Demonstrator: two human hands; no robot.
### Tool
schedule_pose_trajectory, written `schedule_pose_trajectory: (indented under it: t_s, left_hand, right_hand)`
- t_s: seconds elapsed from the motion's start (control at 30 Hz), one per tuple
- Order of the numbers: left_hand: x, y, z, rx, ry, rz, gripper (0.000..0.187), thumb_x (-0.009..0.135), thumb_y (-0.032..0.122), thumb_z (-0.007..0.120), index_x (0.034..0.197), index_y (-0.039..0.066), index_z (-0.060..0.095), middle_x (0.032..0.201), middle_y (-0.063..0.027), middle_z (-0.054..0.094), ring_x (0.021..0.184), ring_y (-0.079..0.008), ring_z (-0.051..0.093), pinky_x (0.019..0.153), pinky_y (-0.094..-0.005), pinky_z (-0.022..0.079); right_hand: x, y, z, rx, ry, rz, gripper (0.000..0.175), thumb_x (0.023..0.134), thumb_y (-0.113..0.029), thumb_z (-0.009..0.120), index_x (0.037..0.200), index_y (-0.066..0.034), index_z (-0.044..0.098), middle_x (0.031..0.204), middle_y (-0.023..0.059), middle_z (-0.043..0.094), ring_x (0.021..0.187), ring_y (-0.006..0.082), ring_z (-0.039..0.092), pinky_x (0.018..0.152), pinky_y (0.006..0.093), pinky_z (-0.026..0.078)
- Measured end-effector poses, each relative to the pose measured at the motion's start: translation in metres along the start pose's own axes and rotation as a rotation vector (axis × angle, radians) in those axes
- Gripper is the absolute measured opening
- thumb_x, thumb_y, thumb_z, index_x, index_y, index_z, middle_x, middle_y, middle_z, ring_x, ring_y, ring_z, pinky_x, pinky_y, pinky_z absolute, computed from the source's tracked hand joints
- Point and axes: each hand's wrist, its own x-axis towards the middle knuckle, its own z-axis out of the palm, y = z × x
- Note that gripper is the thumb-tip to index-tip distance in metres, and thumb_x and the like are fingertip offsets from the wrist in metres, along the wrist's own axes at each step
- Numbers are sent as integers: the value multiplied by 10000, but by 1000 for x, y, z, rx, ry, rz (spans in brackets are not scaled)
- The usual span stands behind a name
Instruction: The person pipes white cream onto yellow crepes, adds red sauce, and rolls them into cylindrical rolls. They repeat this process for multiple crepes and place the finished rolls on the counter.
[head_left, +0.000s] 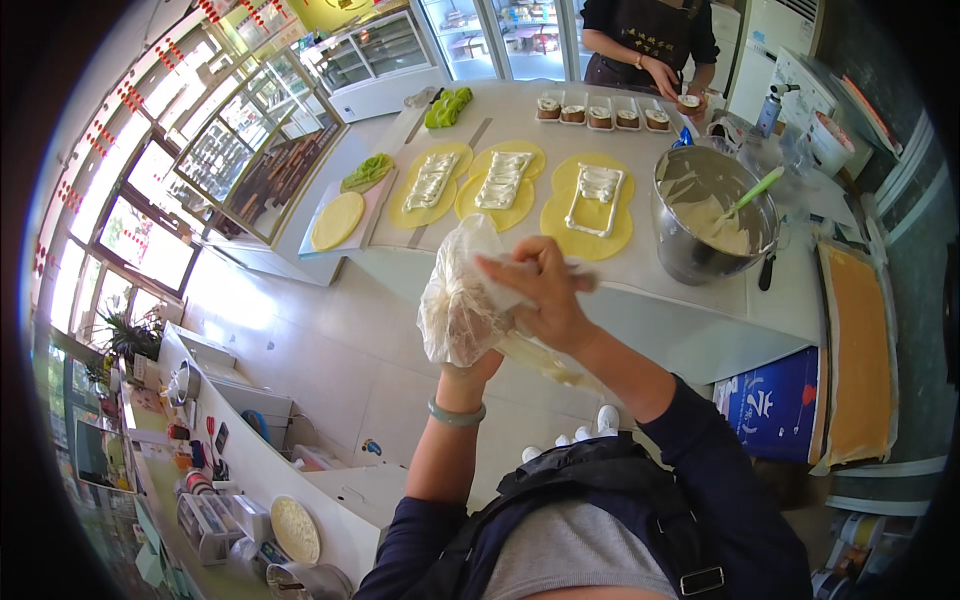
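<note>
A clear plastic piping bag (461, 292), crumpled and turned back at its top, covers most of my left hand (486, 363), which holds it from below. A jade-coloured bangle circles that wrist. The bag's lower part, with pale cream in it, hangs to the right under my right forearm. My right hand (551, 292) is against the bag's side with bent fingers; a whitish film by them is blurred, so its grip is unclear. Beyond my hands, three pairs of overlapping yellow crepes lie on the worktable. White cream fills rectangles on the left crepes (401, 213) and middle crepes (495, 216); the right crepes (559, 229) bear a partly filled outline.
A steel bucket (679, 251) of cream holds a green-handled spatula (757, 187). Stacked yellow crepes (337, 221) and green crepes (367, 172) lie left. Across the table, a person (645, 45) handles a small cup beside boxed cakes (600, 116). A sheet cake (859, 352) stands right.
</note>
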Motion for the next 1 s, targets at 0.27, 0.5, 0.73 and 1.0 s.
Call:
schedule_pose_trajectory:
  t_s: [0.27,0.5,0.73,1.0]
  left_hand:
    - [10,-10,10,815,-143,144,337,897,138,722,1214,82,621,1147,-74,660,1024,-223,640,855,-349,533]
    - [14,-24,24,1103,-25,241,223,882,94,721,1096,55,671,1085,-101,669,1028,-246,632,878,-405,519]
    - [11,-10,-45,-220,-38,-27,634,1081,515,405,1555,94,401,1501,-96,516,1387,-233,486,1198,-441,346]
    - [-37,-29,-79,1137,-208,-44,491,1054,267,555,1474,29,468,1370,-109,584,1234,-235,574,1049,-412,480]
  right_hand:
    - [-11,-21,-5,-31,40,-237,357,698,-24,774,1021,-170,726,1087,76,611,1011,288,568,875,415,459]
    - [-11,-16,-21,81,112,-82,351,730,-54,782,1067,-146,754,1039,47,577,959,262,551,850,384,469]
    - [-103,34,-54,71,83,281,362,833,-19,712,1179,-113,755,1068,58,567,1037,225,560,862,339,512]
    - [-230,125,-338,-12,1326,723,219,931,-212,648,1119,-112,599,989,11,583,864,138,569,759,324,508]
